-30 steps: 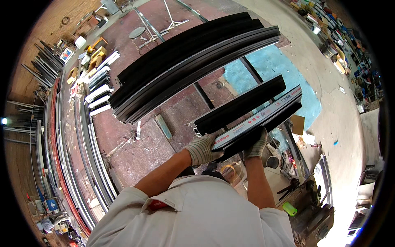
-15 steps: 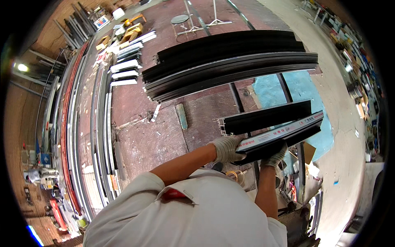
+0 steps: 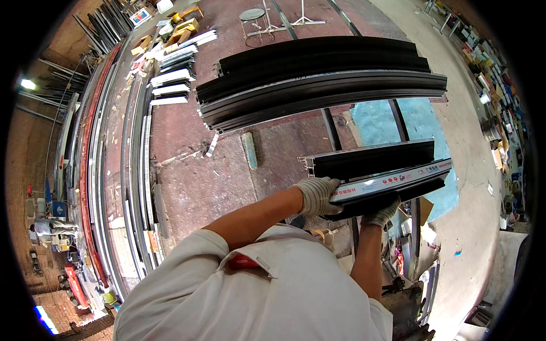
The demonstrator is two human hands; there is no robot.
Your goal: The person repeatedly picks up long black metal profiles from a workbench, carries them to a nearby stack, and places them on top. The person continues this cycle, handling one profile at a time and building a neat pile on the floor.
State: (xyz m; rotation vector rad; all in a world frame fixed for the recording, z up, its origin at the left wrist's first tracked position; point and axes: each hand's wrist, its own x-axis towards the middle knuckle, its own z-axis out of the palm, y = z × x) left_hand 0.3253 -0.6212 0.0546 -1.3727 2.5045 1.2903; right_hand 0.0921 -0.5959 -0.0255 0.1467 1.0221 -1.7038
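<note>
— Looking down past the pale shirt (image 3: 239, 295), what do the hands have?

— A short stack of black metal profiles (image 3: 381, 173), with a silvery taped face along its near side. It sits near and to the right, held up above the floor, running from the middle out toward the right.

— And the left hand (image 3: 317, 196)?

— Gloved in grey knit, fingers curled and pressed tight around the left end of the stack, thumb on top.

— The right hand (image 3: 380, 215)?

— Also gloved, tucked under the stack from below, fingers wrapped up against its underside. Both hands are clamped on the same bundle, close together.

— What lies beyond it?

— A larger pile of long black profiles (image 3: 321, 85) rests farther off, across dark support rails (image 3: 330, 122), well apart from the held stack. A blue patch of floor (image 3: 378, 122) shows between the two, to the right.

— On the left?

— Long metal lengths (image 3: 136, 170) lie along the reddish floor (image 3: 182, 176), and white and grey offcuts (image 3: 170, 82) sit at the far left. A round stool (image 3: 251, 15) stands at the far edge.
</note>
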